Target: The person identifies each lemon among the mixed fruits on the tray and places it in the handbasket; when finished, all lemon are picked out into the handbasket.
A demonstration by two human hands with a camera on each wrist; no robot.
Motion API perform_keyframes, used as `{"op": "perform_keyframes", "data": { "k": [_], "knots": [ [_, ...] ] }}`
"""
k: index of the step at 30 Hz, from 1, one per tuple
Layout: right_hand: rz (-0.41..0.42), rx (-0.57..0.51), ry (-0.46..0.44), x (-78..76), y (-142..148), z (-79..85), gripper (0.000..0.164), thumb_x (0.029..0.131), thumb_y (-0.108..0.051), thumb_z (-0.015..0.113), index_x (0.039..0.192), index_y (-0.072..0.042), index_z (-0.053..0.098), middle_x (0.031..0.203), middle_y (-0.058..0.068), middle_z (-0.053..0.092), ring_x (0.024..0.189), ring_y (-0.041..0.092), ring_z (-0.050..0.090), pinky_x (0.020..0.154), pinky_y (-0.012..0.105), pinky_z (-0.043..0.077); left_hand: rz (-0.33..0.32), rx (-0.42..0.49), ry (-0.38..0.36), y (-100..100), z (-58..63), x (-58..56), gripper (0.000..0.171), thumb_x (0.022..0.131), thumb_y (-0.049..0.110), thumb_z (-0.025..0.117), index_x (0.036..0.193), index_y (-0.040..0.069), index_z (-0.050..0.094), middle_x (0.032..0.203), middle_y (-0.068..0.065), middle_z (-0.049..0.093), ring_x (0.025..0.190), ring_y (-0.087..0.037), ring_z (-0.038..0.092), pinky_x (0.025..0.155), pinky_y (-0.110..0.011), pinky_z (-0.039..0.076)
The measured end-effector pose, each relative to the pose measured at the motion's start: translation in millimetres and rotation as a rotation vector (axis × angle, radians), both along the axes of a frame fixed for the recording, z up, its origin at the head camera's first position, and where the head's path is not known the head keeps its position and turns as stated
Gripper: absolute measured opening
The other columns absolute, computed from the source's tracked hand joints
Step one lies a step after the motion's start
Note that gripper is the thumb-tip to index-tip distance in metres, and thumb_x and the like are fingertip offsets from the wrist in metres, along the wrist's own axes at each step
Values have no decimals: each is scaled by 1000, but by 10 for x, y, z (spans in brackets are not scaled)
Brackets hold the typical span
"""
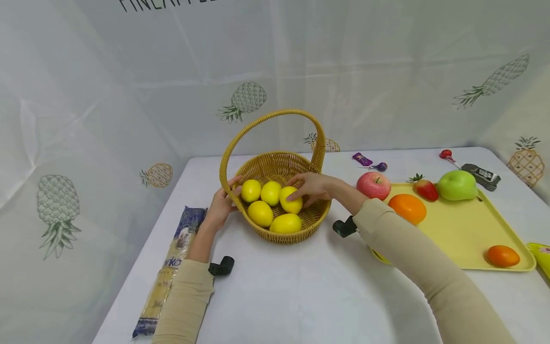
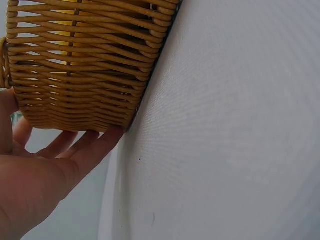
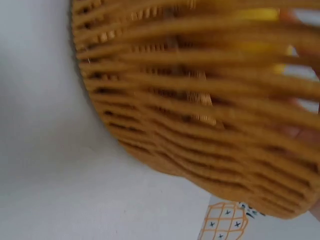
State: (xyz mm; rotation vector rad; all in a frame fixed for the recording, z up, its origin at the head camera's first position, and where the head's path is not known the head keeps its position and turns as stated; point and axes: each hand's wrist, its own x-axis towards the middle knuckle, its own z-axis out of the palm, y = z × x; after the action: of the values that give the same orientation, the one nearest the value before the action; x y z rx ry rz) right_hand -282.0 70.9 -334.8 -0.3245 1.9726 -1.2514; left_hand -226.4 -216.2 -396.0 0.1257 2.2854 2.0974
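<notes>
Lemon (image 1: 290, 199), one of five, is sitting inside the basket at the right of the group, directly under the right hand (image 1: 315, 186). Grip: thumb and fingers are pinching this lemon, the thumb lying over its upper face, the other fingers partly hidden behind it. Long axis: not readable, as the fingers are covering part of the fruit. Nearer hand: the right, the left being across the basket.

Basket (image 1: 311, 228), woven, is standing upright on the white table (image 1: 279, 286). Left hand (image 1: 219, 210) is holding its left side, thumb at the rim near the foot of the handle, fingers spread along the outer wall.

Obstructions: handle (image 1: 293, 112) is arching over the basket, its right foot standing just behind the right hand, apparently the closest thing overhead. Four other lemons are lying close by: two to the left at the back, one front left, and one in front with its length running left to right.

Right of the basket: yellow tray (image 1: 455, 234), bearing an orange (image 1: 407, 209), a strawberry (image 1: 426, 190), a pear (image 1: 457, 185) and a small tangerine (image 1: 502, 256); an apple (image 1: 374, 185) is sitting at its far left corner, on or beside it unclear. The right forearm is lying across the tray's near left edge.

Behind the tray: sweet (image 1: 362, 159), purple lollipop (image 1: 381, 166), red lollipop (image 1: 446, 154), black packet (image 1: 481, 177).

Left of the basket: long pasta packet (image 1: 169, 274), lying partly beneath the left forearm.
</notes>
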Motion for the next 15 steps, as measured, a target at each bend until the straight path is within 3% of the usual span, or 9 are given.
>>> {"op": "perform_keyframes", "data": {
  "k": [9,15],
  "knots": [
    [42,114,26,9,-57,-2,57,88,-15,74,138,-6,49,141,16,41,117,31,51,86,39,54,10,-1,-1,-4,-2,15,48,104,24,49,150,14,39,152,-12,31,129,-33,42,92,-50,48],
    [14,75,7,8,22,62,56,91,-14,70,140,-3,47,143,18,39,119,32,50,85,39,54,0,-14,2,14,3,25,48,104,25,48,150,14,39,151,-12,32,126,-33,44,89,-45,51]
  ]
}}
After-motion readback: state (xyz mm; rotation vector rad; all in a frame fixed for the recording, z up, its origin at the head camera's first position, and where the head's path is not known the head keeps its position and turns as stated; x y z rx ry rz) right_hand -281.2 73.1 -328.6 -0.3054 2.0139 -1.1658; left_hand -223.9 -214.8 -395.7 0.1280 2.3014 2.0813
